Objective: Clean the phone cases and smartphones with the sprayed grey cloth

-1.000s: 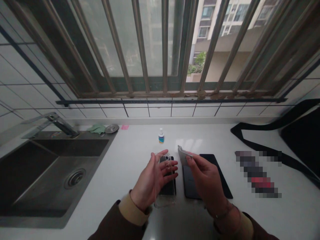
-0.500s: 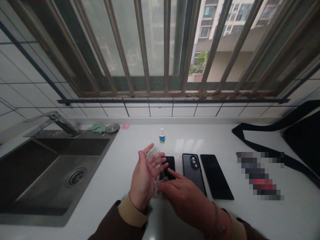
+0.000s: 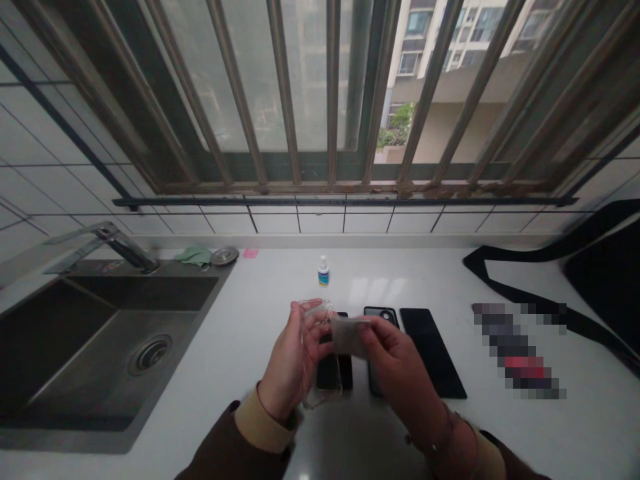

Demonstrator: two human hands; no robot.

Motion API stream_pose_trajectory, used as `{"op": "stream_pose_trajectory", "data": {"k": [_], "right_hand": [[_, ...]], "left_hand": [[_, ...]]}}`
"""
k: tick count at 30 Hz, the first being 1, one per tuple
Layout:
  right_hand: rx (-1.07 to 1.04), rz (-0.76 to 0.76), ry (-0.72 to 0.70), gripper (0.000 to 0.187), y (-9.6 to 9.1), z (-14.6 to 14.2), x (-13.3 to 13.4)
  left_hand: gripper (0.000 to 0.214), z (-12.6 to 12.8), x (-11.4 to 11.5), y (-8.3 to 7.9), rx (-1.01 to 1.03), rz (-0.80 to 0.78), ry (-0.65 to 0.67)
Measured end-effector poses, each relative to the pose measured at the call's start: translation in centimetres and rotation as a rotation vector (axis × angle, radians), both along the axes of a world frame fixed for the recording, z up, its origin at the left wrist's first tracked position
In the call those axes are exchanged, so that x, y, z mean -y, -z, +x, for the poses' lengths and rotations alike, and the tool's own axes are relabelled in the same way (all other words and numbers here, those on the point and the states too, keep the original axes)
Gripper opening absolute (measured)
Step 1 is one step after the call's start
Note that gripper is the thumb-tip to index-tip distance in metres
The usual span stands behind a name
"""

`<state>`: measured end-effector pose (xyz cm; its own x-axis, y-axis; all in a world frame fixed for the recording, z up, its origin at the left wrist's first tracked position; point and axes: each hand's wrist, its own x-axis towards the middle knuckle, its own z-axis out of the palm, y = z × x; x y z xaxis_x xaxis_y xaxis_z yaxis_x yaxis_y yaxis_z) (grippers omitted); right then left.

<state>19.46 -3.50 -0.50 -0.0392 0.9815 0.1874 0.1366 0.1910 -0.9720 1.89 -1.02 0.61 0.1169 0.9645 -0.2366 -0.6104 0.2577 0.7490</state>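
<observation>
My left hand (image 3: 287,357) holds a clear phone case (image 3: 320,399) along its left side, with the fingers curled behind and around it. My right hand (image 3: 405,367) pinches a small grey cloth (image 3: 350,335) between thumb and fingers, close to the case's right edge. Behind the case, a black phone (image 3: 346,375) lies on the counter, partly covered. To its right is a dark-framed phone case (image 3: 375,312) with camera openings, largely hidden by my right hand. A flat black phone (image 3: 440,360) lies beyond it.
A small white spray bottle (image 3: 323,273) stands on the white counter (image 3: 240,360). At left are a steel sink (image 3: 200,347), a faucet (image 3: 125,247), a green cloth (image 3: 194,256) and a pink slip (image 3: 251,253). A black strap (image 3: 530,287) and a blurred-out object (image 3: 520,353) lie at right.
My right hand has lifted the cloth up and to the right, and it now hangs spread rather than bunched. The clear case has tilted into fuller view, with my left fingers curling in.
</observation>
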Motion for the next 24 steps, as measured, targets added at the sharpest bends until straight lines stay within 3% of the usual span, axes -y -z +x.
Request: {"op": "stream_pose_trajectory", "data": {"k": [2, 3, 6, 8, 11, 17, 24], "right_hand": [[0.122, 0.180, 0.194, 0.024, 0.4, 0.7, -0.3], [0.209, 0.306, 0.201, 0.025, 0.6, 0.9, -0.4], [0.481, 0.662, -0.015, 0.037, 1.0, 0.9, -0.5], [0.630, 0.760, -0.108, 0.039, 1.2, 0.5, -0.6], [0.748, 0.742, -0.090, 0.038, 1.2, 0.1, -0.6], [0.755, 0.675, -0.034, 0.038, 0.9, -0.5, 0.1], [0.705, 0.635, -0.182, 0.023, 0.5, -1.4, 1.3]], "left_hand": [[0.054, 0.3, 0.4, 0.4, -0.029, -0.003, 0.087], [0.055, 0.5, 0.6, 0.8, -0.042, -0.004, 0.133], [0.056, 0.7, 1.0, 2.1, -0.077, 0.031, 0.214], [0.056, 0.7, 1.1, 2.8, -0.112, 0.072, 0.209], [0.056, 0.5, 1.1, 3.1, -0.150, 0.118, 0.175], [0.055, 0.3, 1.0, 2.4, -0.207, 0.176, 0.056], [0.054, 0.1, 0.3, 2.1, -0.192, 0.216, -0.156]]}}
